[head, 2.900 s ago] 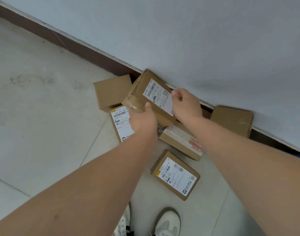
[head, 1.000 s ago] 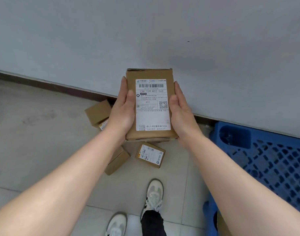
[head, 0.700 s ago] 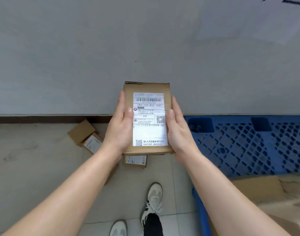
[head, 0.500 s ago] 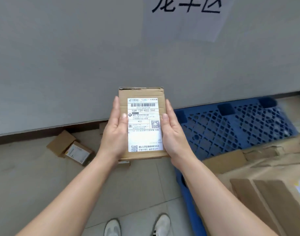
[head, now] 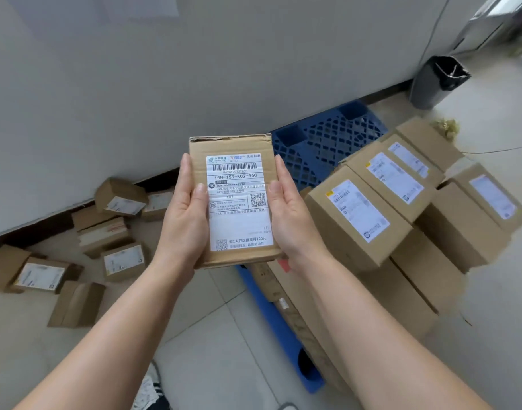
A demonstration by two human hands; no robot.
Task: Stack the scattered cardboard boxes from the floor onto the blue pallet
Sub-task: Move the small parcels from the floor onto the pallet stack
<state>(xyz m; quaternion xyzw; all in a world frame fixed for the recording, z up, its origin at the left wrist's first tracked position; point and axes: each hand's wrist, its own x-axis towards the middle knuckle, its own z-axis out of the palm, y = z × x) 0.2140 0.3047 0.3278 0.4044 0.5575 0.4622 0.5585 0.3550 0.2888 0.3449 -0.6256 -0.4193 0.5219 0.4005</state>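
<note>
I hold a flat cardboard box (head: 234,199) with a white shipping label level at chest height. My left hand (head: 184,216) grips its left edge and my right hand (head: 292,217) grips its right edge, thumbs on top. The blue pallet (head: 324,143) lies against the wall just beyond and to the right of the box. Several labelled boxes (head: 363,214) are stacked on the pallet's near and right part. Several small boxes (head: 111,229) lie scattered on the floor at the left by the wall.
A grey wall (head: 194,69) with a dark baseboard runs behind everything. A dark bin (head: 434,81) with a liner stands at the upper right. The pale tiled floor (head: 212,335) is below my arms, my shoe (head: 148,392) at the bottom edge.
I lifted the box from the floor pile and turned right with it. The pallet and its stacked boxes have come into full view; the scattered boxes have shifted to the left.
</note>
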